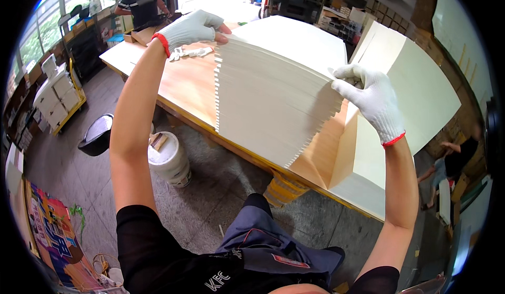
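Raised over the workbench, both my hands wear white knitted gloves with red cuffs. A fanned stack of pale grey sheets point(268, 94) spreads between them, its side edges stepped like teeth and several thin layers showing along the far edge. At the far left corner my left hand point(194, 28) is closed on the stack, bare fingertips showing. My right hand point(371, 94) pinches the far right corner between thumb and fingers. The stack's near edge lies toward the front of the wooden bench top point(184, 78). Whether every layer is gripped is hidden.
Large white boards point(300, 36) lie behind, with more white panels point(421, 78) at right. White gloves point(192, 52) rest on the bench. A white bucket point(171, 160) with a brush point(158, 141) stands below, beside a black stool point(97, 133). Two people are farther off.
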The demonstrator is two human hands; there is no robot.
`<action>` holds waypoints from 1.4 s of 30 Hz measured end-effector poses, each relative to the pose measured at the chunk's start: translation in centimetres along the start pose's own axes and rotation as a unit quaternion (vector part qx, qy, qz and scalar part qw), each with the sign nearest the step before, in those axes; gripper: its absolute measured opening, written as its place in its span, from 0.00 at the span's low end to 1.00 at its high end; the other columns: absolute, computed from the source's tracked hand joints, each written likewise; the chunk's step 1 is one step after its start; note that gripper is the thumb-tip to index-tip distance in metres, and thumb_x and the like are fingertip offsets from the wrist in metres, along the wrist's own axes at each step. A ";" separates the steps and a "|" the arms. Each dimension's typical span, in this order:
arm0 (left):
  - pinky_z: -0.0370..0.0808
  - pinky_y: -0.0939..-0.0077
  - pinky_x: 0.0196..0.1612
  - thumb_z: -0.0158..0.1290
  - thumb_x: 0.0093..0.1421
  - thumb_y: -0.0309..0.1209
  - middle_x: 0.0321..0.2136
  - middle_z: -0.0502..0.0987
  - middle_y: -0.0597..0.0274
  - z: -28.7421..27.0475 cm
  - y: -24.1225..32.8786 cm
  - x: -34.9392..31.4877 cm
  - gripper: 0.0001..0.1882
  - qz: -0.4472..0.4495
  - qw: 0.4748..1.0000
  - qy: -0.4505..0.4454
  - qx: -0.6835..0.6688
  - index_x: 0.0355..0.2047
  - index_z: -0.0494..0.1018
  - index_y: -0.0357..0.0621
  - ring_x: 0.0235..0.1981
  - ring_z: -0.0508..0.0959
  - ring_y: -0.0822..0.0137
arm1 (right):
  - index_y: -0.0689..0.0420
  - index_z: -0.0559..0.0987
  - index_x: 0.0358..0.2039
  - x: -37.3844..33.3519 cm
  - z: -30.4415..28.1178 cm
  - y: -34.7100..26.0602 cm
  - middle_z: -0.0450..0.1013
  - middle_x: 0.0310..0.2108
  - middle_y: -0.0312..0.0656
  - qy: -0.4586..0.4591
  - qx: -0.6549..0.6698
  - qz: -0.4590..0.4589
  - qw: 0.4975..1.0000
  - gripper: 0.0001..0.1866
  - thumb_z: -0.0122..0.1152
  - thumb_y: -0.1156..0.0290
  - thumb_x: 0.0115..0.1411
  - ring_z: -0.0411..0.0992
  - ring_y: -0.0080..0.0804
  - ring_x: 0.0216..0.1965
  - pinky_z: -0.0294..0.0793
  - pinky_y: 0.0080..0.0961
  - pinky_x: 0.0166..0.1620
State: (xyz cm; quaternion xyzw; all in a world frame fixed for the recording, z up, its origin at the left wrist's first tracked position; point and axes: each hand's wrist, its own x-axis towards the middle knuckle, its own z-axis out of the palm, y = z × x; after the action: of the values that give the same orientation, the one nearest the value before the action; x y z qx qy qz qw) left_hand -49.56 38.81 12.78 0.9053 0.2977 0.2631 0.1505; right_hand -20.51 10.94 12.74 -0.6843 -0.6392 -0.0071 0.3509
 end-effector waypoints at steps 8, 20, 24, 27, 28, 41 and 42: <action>0.73 0.80 0.39 0.67 0.56 0.33 0.28 0.82 0.66 0.2 -0.3 0.1 0.17 0.025 0.999 0.004 -0.021 0.46 0.83 0.43 0.30 0.77 0.76 | 0.60 0.86 0.42 -0.1 0.3 0.8 0.83 0.36 0.40 0.013 0.014 -0.011 1.000 0.14 0.69 0.66 0.57 0.78 0.21 0.33 0.79 0.21 0.41; 0.70 0.79 0.32 0.68 0.57 0.35 0.24 0.79 0.70 0.4 -0.4 -0.2 0.17 0.038 0.999 0.013 -0.010 0.45 0.84 0.42 0.26 0.71 0.80 | 0.58 0.86 0.41 -0.2 0.6 0.7 0.82 0.34 0.41 0.021 -0.015 -0.016 1.000 0.13 0.69 0.67 0.58 0.79 0.23 0.33 0.80 0.21 0.40; 0.73 0.77 0.38 0.68 0.56 0.40 0.27 0.83 0.63 0.3 -0.8 0.1 0.18 0.031 0.999 0.012 0.013 0.45 0.85 0.45 0.29 0.78 0.73 | 0.58 0.86 0.41 -0.4 0.6 0.5 0.81 0.34 0.41 0.025 -0.005 -0.022 0.999 0.13 0.69 0.66 0.58 0.80 0.24 0.33 0.80 0.22 0.40; 0.73 0.77 0.38 0.68 0.56 0.40 0.28 0.83 0.62 0.3 -0.8 0.0 0.18 0.039 0.999 0.013 0.009 0.44 0.85 0.45 0.29 0.78 0.73 | 0.59 0.85 0.41 -0.4 0.7 0.8 0.82 0.34 0.41 0.027 0.003 -0.031 0.999 0.13 0.69 0.65 0.59 0.80 0.25 0.34 0.80 0.22 0.40; 0.73 0.77 0.38 0.68 0.56 0.40 0.28 0.83 0.62 0.3 -0.5 -0.1 0.18 0.036 0.999 0.011 0.011 0.44 0.85 0.45 0.29 0.78 0.73 | 0.59 0.85 0.42 -0.4 0.7 0.8 0.82 0.34 0.41 0.026 -0.008 -0.031 0.999 0.13 0.68 0.65 0.59 0.80 0.25 0.34 0.80 0.22 0.40; 0.72 0.79 0.33 0.67 0.57 0.37 0.26 0.82 0.63 0.3 -0.2 -0.7 0.17 0.030 0.999 0.009 0.003 0.44 0.84 0.41 0.28 0.75 0.77 | 0.60 0.85 0.37 -0.7 1.5 1.6 0.82 0.34 0.44 0.052 -0.008 -0.092 0.994 0.10 0.66 0.66 0.60 0.80 0.32 0.34 0.79 0.27 0.40; 0.72 0.81 0.33 0.65 0.58 0.34 0.26 0.82 0.65 0.3 -1.4 -0.2 0.16 0.049 0.998 0.003 -0.033 0.44 0.83 0.38 0.28 0.74 0.79 | 0.59 0.85 0.35 -0.8 1.6 1.9 0.81 0.33 0.45 0.069 -0.015 -0.106 0.992 0.09 0.65 0.66 0.60 0.80 0.34 0.34 0.79 0.28 0.39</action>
State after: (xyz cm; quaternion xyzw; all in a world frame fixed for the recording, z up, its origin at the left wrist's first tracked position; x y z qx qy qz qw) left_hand -50.20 39.72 11.82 0.9126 0.2443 0.2830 0.1658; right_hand -19.73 11.12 10.25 -0.6157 -0.6822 -0.1014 0.3810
